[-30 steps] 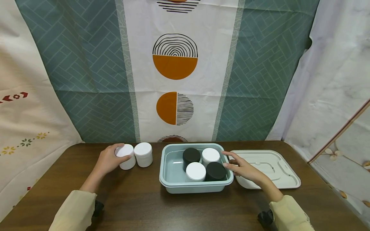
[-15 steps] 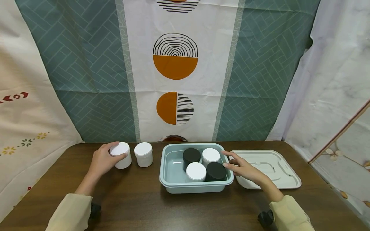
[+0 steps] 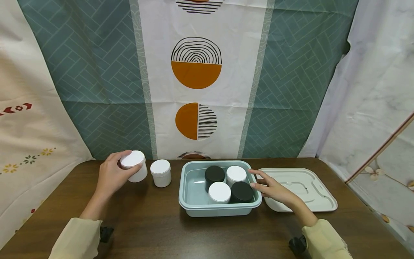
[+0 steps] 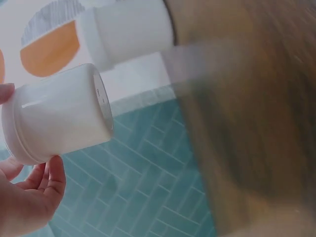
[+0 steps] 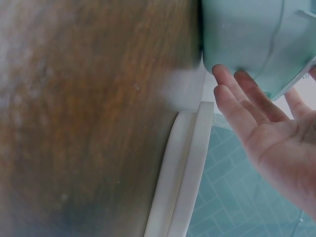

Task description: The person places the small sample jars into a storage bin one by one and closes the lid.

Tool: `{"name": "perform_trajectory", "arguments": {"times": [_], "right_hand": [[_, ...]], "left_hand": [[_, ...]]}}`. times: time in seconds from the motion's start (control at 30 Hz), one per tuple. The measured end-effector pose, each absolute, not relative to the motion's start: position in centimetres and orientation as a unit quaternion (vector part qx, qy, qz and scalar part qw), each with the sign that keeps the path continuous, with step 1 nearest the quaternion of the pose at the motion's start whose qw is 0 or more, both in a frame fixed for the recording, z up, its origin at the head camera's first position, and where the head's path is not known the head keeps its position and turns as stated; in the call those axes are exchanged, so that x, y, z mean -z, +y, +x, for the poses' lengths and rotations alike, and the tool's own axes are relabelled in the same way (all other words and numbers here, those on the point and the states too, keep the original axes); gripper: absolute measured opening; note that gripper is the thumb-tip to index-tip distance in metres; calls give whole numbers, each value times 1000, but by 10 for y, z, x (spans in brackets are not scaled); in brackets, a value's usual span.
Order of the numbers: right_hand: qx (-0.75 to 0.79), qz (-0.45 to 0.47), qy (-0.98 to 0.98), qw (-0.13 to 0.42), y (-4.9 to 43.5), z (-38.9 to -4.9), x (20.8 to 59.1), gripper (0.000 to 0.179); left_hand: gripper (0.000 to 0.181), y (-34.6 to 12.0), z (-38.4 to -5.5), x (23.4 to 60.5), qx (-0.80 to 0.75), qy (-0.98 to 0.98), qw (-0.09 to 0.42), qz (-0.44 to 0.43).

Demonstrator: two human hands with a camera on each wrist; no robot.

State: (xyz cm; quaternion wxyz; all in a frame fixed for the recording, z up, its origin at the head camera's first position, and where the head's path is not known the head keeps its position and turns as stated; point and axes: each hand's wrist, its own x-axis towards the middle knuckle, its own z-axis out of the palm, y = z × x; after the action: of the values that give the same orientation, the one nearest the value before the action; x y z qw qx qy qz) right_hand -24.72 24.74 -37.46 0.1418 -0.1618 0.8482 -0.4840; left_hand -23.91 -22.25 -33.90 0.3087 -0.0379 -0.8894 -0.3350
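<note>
In the head view my left hand (image 3: 111, 174) grips a white lidded jar (image 3: 138, 173) round its lid, above the tabletop. The left wrist view shows this jar (image 4: 59, 113) tipped on its side by the camera angle, its base in sight. A second white jar (image 3: 161, 173) stands just to its right. My right hand (image 3: 271, 189) is at the right rim of a pale blue-green bin (image 3: 191, 207), its fingers fairly straight and resting against the outer wall (image 5: 237, 34). Inside the bin stand two black-lidded jars (image 3: 242, 193) and two white-lidded jars (image 3: 219, 193).
A white lid (image 3: 300, 189) lies flat on the brown table (image 3: 155, 230), right of the bin and partly behind my right hand. A patterned cloth (image 3: 106, 90) hangs behind the table's back edge.
My left hand has drawn the white jar left, away from its neighbour, and raised it off the table. The right hand and the bin have stayed put.
</note>
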Motion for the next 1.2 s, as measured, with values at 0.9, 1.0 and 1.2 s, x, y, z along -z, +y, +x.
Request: {"name": "perform_trajectory", "arguments": {"times": [0.9, 1.0, 1.2], "right_hand": [[490, -161, 845, 140, 247, -248, 378, 58], [490, -162, 845, 140, 247, -249, 378, 58], [489, -161, 846, 141, 247, -249, 378, 58]], "left_hand": [[51, -135, -226, 312, 391, -853, 288, -191], [51, -125, -225, 312, 394, -847, 287, -212], [51, -108, -223, 316, 409, -843, 262, -231]]}}
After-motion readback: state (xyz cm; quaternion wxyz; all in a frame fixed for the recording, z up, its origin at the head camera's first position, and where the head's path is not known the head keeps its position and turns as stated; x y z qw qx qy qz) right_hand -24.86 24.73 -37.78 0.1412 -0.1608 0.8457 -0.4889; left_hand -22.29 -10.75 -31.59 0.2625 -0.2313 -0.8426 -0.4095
